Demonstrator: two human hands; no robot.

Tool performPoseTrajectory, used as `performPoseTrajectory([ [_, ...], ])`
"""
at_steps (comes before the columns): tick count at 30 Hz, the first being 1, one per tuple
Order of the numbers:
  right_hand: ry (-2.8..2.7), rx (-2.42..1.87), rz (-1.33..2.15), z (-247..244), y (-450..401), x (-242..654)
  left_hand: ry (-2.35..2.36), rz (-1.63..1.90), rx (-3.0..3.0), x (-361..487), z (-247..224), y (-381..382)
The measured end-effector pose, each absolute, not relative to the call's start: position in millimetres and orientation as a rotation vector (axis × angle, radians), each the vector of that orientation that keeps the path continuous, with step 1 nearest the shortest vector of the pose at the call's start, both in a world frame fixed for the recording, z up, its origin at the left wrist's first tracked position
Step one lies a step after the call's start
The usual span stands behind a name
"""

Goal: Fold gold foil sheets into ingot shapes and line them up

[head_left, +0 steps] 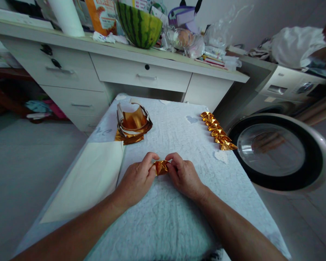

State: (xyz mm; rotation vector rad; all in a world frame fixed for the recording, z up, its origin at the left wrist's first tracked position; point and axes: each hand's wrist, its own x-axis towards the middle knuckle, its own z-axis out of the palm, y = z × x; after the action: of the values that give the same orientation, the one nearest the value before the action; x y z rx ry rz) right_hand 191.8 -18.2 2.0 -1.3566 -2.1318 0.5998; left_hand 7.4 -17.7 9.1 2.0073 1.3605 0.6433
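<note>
Between my two hands is a small folded piece of gold foil paper (161, 168), held just above the cloth-covered table. My left hand (138, 178) pinches its left end between thumb and fingers. Its right end is pinched by my right hand (185, 175). Ahead and to the left lies a curled stack of gold foil sheets (134, 123), with some flat sheets under it. Along the right side runs a slanting row of several folded gold foil ingots (217, 129), touching one another.
A pale sheet of paper (87, 181) covers the table's left side. Behind stands a white desk (141, 74) with half a watermelon (139, 25), an orange packet (101, 16) and plastic bags on top. At the right, a washing machine's round door (279, 152) hangs open beside the table.
</note>
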Motion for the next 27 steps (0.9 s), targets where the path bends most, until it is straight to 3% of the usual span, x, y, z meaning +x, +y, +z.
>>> performPoseTrajectory([
  [5, -2.124, -1.403, 0.536, -1, -18, 194, 1.234, 0.671, 2.023, 8, 11, -21],
  [16, -2.069, -1.358, 0.703, 8, -19, 195, 1.449, 0.678, 2.027, 7, 9, -15],
  [27, -2.154, -1.01, 0.695, 11, -14, 205, 1.458, 0.719, 1.882, 3, 12, -11],
])
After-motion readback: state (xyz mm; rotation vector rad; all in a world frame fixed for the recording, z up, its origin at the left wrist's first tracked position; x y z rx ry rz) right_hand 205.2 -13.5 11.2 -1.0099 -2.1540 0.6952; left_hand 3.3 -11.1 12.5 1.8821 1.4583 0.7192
